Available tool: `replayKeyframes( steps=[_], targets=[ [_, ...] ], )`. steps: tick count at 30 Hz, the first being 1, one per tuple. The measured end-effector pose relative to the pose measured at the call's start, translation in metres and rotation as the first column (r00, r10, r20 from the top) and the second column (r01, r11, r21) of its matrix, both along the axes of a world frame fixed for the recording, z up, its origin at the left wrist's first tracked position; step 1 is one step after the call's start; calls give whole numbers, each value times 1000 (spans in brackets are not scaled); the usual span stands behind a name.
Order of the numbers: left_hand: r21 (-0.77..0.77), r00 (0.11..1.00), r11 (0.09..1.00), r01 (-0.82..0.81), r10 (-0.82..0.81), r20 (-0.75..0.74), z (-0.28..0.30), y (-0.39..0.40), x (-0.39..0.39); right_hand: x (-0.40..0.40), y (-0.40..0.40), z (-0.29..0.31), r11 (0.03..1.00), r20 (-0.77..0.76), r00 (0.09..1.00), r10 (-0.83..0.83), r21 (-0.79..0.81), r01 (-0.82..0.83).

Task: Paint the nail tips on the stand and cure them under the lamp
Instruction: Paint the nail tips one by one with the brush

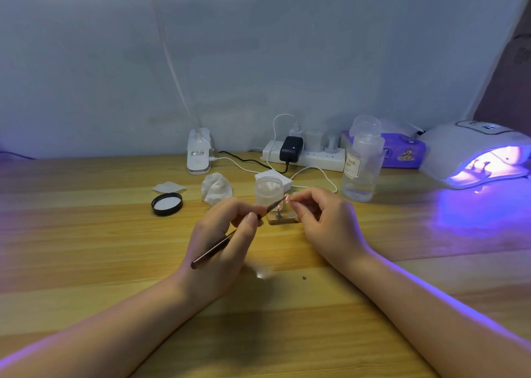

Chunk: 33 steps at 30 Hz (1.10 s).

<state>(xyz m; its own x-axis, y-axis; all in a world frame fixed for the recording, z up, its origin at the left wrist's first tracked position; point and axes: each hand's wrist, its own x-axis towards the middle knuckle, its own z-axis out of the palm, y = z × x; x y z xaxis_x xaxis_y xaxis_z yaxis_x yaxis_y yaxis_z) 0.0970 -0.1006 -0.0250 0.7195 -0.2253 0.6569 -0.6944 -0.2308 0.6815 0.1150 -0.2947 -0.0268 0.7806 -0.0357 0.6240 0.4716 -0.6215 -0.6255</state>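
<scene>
- The black lid [167, 204] is lying far left of the stand [282, 219], so the open jar [268, 189] just behind the stand is staying within reach.
- The left hand [227, 234] is gripping the brush [230, 238] pen-style, fingers curled, bristles touching the nail tip [286, 198] above the stand.
- The right hand [321, 219] is pinching that nail tip, probably to steady it.
- The lamp [477, 153] is glowing far right of the stand, seemingly curing tips inside.

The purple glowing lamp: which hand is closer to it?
Right. The right hand sits between the middle of the table and the lamp; the left hand, gripping the brush, is farther away.
</scene>
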Motion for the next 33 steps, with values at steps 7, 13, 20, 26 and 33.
replayKeyframes(
  steps=[7, 13, 20, 26, 33],
  targets=[
    [72, 999, 997, 21, -23, 28, 4, -3, 0, -1, 0, 1, 1000, -11, 1000, 6, -14, -6],
    [54, 1000, 998, 14, -14, -1, 4, 0, -4, -2, 0, 1, 1000, -21, 1000, 12, -7, -12],
    [72, 1000, 997, -4, 3, 3, 6, -3, -2, -2, 1, 2, 1000, -19, 1000, 12, 2, -12],
    [54, 1000, 998, 30, -30, -6, 2, 1, -1, -2, 1, 2, 1000, -36, 999, 20, 6, -20],
    [26, 999, 1000, -18, 19, -32, 3, -2, 0, -3, 2, 3, 1000, -29, 999, 17, 15, -16]
  ],
)
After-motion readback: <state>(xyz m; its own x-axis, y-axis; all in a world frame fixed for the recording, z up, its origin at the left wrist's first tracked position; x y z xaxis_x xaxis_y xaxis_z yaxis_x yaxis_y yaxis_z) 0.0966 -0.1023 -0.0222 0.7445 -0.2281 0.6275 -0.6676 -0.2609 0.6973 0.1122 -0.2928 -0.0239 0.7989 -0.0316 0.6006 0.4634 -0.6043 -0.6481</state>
